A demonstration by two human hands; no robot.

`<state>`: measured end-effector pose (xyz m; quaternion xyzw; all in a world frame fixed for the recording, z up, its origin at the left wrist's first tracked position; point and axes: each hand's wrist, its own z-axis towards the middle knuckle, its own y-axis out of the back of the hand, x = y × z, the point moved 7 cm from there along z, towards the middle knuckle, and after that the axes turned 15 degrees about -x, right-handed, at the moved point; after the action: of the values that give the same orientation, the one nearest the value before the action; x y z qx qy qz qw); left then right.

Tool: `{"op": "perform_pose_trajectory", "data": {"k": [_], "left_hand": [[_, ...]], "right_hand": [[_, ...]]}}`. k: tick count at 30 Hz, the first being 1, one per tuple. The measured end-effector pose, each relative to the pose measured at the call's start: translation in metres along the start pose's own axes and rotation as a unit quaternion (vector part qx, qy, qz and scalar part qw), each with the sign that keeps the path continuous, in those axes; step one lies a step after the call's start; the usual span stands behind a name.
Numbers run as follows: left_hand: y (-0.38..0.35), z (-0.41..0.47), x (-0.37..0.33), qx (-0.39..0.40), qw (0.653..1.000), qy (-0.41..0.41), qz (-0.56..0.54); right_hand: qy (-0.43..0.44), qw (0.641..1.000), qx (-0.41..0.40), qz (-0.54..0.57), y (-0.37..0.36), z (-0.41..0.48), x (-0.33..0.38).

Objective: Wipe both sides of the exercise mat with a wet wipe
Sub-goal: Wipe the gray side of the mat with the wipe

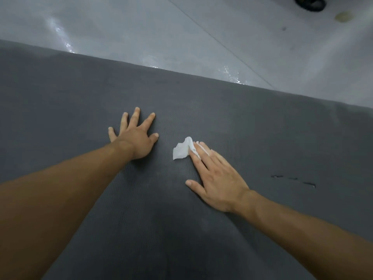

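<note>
- The dark grey exercise mat (80, 98) lies flat on a pale floor (121, 27) and fills most of the view. Its far edge runs diagonally, and the floor just beyond it shows glossy wet patches.
- The left hand (135, 140) rests palm-down on the mat with its fingers spread. Its grip is open and holds nothing; it looks like a brace that pins the mat.
- The right hand (218, 182) also lies flat. Its straight fingers (198, 158) press the white wet wipe (180, 151) against the mat, just to the right of the left hand. This grip is open too, since no finger curls round the wipe.
- The wipe is crumpled, and most of it sticks out beyond the fingertips, so only a small part is under pressure.
- To wipe well, I would spread the wipe flatter under the fingers so that more of it touches the mat.
- Strokes probably work best long and overlapping, running along the mat's ribbed texture and away from the bracing hand so the mat does not bunch.
- A line of small dark nicks (292, 179) marks the mat to the right. The wipe may snag there, so light pressure seems wise.
- Only one face of the mat shows, so the mat will need turning over for the other side.
</note>
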<state>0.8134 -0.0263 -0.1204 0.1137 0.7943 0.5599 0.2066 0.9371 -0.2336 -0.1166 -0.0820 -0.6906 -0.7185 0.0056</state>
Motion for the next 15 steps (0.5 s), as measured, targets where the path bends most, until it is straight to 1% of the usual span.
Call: {"op": "perform_pose_trajectory", "data": {"k": [2,6,8,11,13,15], "left_hand": [[-0.002,-0.005,0.000,-0.023,1.000,-0.012,0.002],[-0.012,-0.029,0.000,-0.082,0.996,-0.035,0.007],[-0.016,-0.038,-0.001,-0.099,0.994,-0.040,0.004],[-0.020,-0.047,-0.005,-0.109,0.993,-0.050,0.001],[-0.023,-0.053,-0.010,-0.115,0.991,-0.062,-0.002],[-0.025,-0.058,-0.013,-0.120,0.991,-0.065,-0.007]], "right_hand": [[-0.018,1.000,-0.002,-0.016,0.001,-0.017,-0.009],[-0.160,0.986,-0.022,-0.033,0.010,-0.036,-0.071],[-0.211,0.977,-0.018,-0.035,0.013,-0.046,-0.102],[-0.230,0.973,-0.011,-0.010,0.011,-0.051,-0.114],[-0.234,0.972,-0.013,0.022,0.009,-0.050,-0.102],[-0.210,0.976,-0.021,0.043,0.007,-0.050,-0.080]]}}
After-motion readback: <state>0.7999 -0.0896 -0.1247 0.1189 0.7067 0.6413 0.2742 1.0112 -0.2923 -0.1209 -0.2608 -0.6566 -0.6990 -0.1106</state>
